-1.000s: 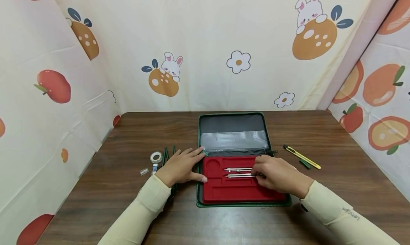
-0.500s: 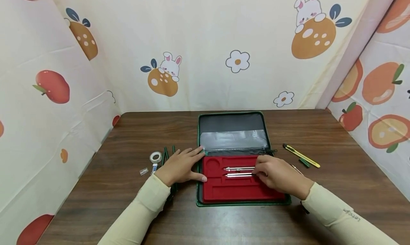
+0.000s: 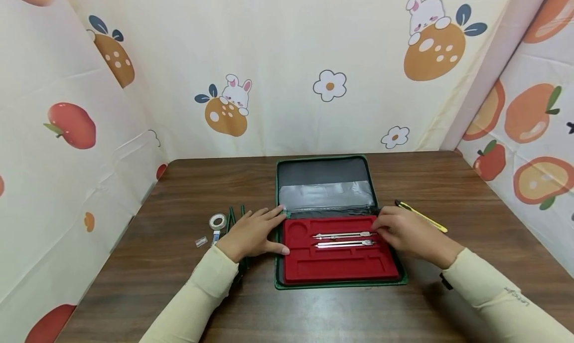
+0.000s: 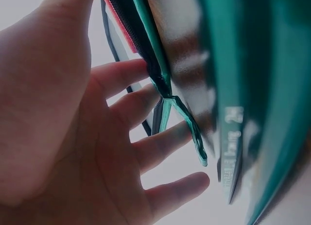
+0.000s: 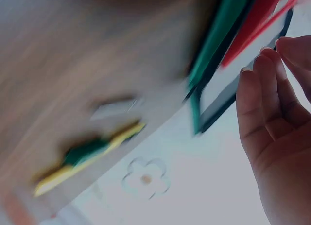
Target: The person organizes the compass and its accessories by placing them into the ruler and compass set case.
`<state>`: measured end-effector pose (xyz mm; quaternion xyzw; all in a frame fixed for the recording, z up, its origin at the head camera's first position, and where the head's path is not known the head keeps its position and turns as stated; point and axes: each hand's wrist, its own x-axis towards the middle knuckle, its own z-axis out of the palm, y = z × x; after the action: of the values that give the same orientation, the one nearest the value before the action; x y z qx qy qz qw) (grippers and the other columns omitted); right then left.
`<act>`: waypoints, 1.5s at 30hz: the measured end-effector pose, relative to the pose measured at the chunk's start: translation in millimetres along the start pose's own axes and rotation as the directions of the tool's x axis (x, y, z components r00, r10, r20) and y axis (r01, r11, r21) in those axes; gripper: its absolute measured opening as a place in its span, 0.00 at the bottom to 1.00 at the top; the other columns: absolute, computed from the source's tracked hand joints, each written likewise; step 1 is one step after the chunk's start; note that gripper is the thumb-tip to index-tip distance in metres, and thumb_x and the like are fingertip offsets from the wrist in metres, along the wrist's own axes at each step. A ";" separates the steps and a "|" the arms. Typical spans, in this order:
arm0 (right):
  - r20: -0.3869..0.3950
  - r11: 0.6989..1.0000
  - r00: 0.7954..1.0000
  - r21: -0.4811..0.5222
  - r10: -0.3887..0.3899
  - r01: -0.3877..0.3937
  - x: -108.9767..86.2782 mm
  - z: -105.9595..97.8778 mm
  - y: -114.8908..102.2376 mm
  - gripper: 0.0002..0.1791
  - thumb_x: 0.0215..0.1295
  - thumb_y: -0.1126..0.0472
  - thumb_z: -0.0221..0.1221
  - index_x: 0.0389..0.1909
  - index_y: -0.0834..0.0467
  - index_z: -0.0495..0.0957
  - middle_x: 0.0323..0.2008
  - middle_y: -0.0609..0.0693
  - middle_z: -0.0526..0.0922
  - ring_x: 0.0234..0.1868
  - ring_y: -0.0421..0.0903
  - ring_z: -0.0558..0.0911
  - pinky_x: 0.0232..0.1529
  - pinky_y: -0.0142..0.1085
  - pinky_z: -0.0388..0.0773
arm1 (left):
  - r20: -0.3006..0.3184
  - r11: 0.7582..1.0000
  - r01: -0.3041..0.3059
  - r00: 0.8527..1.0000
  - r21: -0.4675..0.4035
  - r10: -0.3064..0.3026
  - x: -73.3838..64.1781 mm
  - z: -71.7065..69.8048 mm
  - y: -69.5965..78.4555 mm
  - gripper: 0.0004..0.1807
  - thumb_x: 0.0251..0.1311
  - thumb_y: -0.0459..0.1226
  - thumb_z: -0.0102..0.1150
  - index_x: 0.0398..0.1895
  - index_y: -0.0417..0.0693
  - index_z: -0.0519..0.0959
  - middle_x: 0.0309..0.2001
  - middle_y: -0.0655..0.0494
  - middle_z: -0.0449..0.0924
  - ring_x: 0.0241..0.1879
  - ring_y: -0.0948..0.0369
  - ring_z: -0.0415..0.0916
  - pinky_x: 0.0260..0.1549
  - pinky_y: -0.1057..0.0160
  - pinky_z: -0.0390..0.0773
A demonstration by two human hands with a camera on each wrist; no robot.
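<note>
A green zip case (image 3: pixel 281 285) lies unfolded on the table, with a red moulded tray (image 3: pixel 341 270) in its near half. Two slim silver compass-like drawing tools (image 3: pixel 343 235) lie side by side in the tray's slots. My left hand (image 3: pixel 253 233) rests spread on the case's left edge, fingers straight. At the tray's right edge is my right hand (image 3: pixel 410 233), just past the tools' ends. In the right wrist view its fingers (image 5: pixel 266 84) bend loosely with the thumb close by, and nothing shows between them.
Left of the case lie green pencils (image 4: pixel 235 123), a tape roll (image 3: pixel 217 222), a small blue-and-white item (image 3: pixel 216 237) and a clear sharpener-like piece (image 3: pixel 201 241). At right are a yellow utility knife (image 5: pixel 90 162), a small green piece (image 5: pixel 86 152) and a pale strip (image 5: pixel 116 108).
My right hand has moved right, off the silver tools, uncovering their right ends, which now lie in the tray. My left hand has stayed on the case's edge.
</note>
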<state>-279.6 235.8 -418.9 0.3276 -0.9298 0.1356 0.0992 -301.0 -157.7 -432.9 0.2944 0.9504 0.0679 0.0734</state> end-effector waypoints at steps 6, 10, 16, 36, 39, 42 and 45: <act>-0.018 0.991 0.991 -0.025 0.130 -0.130 -14.8 -13.7 36.7 0.09 0.53 0.70 0.72 0.34 0.55 0.88 0.31 0.41 0.78 0.29 0.37 0.76 0.31 0.39 0.81 | 0.005 1.000 -0.001 1.000 -0.009 0.001 -0.2 -0.2 -2.4 0.49 0.57 0.70 0.56 0.78 0.56 0.62 0.78 0.57 0.53 0.73 0.47 0.56 0.67 0.39 0.60; -0.017 0.988 0.989 -0.042 0.149 -0.150 -23.8 -18.3 55.0 0.07 0.54 0.70 0.71 0.33 0.57 0.87 0.29 0.41 0.78 0.28 0.38 0.74 0.30 0.40 0.79 | 0.004 1.000 0.002 1.000 -0.013 -0.001 -1.2 1.2 -3.0 0.50 0.57 0.70 0.56 0.78 0.56 0.62 0.78 0.57 0.53 0.73 0.47 0.57 0.66 0.40 0.62; -0.019 0.987 0.988 -0.057 0.152 -0.153 -32.9 -21.0 74.3 0.07 0.54 0.70 0.70 0.32 0.58 0.86 0.29 0.41 0.79 0.28 0.38 0.74 0.29 0.41 0.77 | 0.004 1.000 0.003 1.000 -0.026 -0.003 -1.7 2.3 -4.7 0.50 0.57 0.70 0.56 0.78 0.55 0.62 0.78 0.56 0.53 0.73 0.46 0.57 0.66 0.41 0.63; 0.082 0.956 0.953 -0.003 0.291 -0.292 -11.9 -12.9 99.0 0.10 0.61 0.64 0.67 0.40 0.64 0.84 0.31 0.50 0.79 0.32 0.48 0.78 0.35 0.50 0.78 | 0.011 0.999 0.001 1.000 -0.047 -0.001 0.5 -2.5 -1.3 0.50 0.57 0.70 0.57 0.78 0.55 0.61 0.79 0.57 0.52 0.74 0.46 0.55 0.66 0.41 0.64; 0.111 0.945 0.940 0.011 0.324 -0.327 -6.4 -9.5 100.3 0.18 0.63 0.60 0.66 0.49 0.68 0.81 0.37 0.56 0.80 0.38 0.53 0.80 0.40 0.55 0.78 | 0.009 0.999 -0.003 1.000 -0.046 0.004 1.0 -3.2 -0.8 0.50 0.57 0.70 0.57 0.78 0.55 0.61 0.79 0.57 0.52 0.74 0.46 0.55 0.66 0.41 0.64; 0.122 0.940 0.934 0.009 0.336 -0.340 -1.3 -6.5 101.0 0.22 0.65 0.59 0.65 0.54 0.70 0.79 0.41 0.60 0.79 0.42 0.56 0.80 0.44 0.57 0.77 | 0.008 0.999 -0.005 1.000 -0.044 0.006 1.0 -3.2 -0.8 0.50 0.57 0.70 0.57 0.78 0.55 0.61 0.79 0.57 0.52 0.74 0.46 0.55 0.65 0.41 0.64; 0.117 0.945 0.939 0.007 0.323 -0.326 4.2 -4.4 100.3 0.17 0.65 0.61 0.64 0.50 0.69 0.81 0.40 0.58 0.80 0.40 0.54 0.80 0.43 0.55 0.78 | 0.010 0.999 -0.004 1.000 -0.040 0.005 0.7 -2.4 -1.2 0.50 0.57 0.70 0.57 0.78 0.55 0.61 0.79 0.57 0.52 0.74 0.46 0.55 0.65 0.41 0.64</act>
<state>-346.2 309.8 -432.4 0.1786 -0.9732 0.1435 0.0179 -302.7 -158.5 -430.8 0.2954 0.9478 0.0858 0.0838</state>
